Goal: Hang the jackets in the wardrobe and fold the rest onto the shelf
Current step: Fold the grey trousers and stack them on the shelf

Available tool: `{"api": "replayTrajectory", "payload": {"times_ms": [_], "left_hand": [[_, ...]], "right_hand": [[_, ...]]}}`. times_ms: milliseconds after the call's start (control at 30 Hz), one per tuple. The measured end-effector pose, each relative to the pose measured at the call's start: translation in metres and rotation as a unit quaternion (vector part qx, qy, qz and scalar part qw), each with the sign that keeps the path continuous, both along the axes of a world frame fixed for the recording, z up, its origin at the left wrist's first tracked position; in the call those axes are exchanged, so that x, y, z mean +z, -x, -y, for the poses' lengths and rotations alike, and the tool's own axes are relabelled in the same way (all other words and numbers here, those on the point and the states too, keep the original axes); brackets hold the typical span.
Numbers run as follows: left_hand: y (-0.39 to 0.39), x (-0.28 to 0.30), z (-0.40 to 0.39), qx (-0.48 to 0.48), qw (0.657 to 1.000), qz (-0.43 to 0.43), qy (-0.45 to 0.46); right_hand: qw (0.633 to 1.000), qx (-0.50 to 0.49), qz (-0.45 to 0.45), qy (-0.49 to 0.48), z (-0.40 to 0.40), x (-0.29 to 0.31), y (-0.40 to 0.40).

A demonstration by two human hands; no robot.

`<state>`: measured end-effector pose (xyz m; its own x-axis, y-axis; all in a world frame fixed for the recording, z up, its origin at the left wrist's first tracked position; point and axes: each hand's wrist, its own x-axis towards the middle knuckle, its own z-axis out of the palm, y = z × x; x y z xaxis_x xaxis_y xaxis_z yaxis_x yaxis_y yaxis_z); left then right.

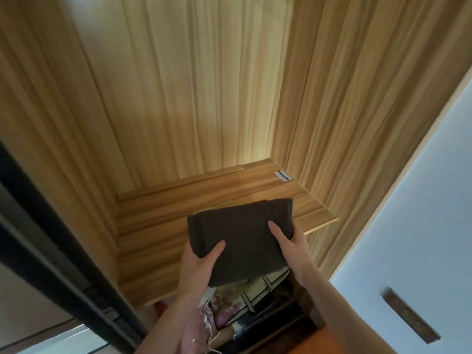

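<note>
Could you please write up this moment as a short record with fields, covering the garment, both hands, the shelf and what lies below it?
garment: dark folded cloth, held flat, its far edge over the shelf front
left hand: grips the cloth's near left edge, thumb on top
right hand: grips the right side, thumb on top
shelf: wooden shelf, a small white label near its back right corner
below shelf: patterned fabric items, details unclear
stage: cloth not yet released

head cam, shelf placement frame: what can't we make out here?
- Both hands' fingers, head view: under the dark brown folded cloth; only thumbs of left hand and right hand show.
- Patterned items below the wooden shelf: blurred, partly covered.
- Small white tag: too small.
</note>
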<state>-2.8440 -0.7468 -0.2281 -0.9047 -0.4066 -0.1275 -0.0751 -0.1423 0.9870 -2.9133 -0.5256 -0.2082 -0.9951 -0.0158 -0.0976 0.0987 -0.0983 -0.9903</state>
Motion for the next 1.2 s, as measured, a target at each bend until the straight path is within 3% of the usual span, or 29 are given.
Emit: {"api": "replayTrajectory", "payload": {"times_ms": [400, 633, 867, 933, 1000, 1100, 1200], "left_hand": [[0.098, -0.049, -0.010, 0.146, 0.988, 0.024, 0.033], [0.130, -0.073, 0.002, 0.152, 0.982, 0.084, 0.071], [0.140, -0.084, 0.006, 0.144, 0.971, 0.139, 0.134], [0.139, -0.082, 0.003, 0.158, 0.954, 0.171, 0.188], [0.136, -0.080, -0.004, 0.176, 0.921, 0.207, 0.278], [0.133, -0.081, -0.013, 0.181, 0.846, 0.180, 0.468], [0.138, -0.086, -0.012, 0.105, 0.788, 0.140, 0.590]], "right_hand": [[0.990, 0.079, -0.027, -0.118, 0.017, -0.058, 0.149], [0.980, 0.124, 0.013, -0.152, 0.030, -0.092, 0.188], [0.943, 0.140, 0.026, -0.300, 0.034, -0.105, 0.196], [0.935, 0.135, 0.033, -0.328, 0.036, -0.104, 0.193], [0.902, 0.070, -0.002, -0.425, 0.039, -0.103, 0.186], [0.821, 0.006, -0.198, -0.535, 0.043, -0.103, 0.175], [0.753, 0.091, -0.365, -0.540, 0.045, -0.105, 0.179]]}}
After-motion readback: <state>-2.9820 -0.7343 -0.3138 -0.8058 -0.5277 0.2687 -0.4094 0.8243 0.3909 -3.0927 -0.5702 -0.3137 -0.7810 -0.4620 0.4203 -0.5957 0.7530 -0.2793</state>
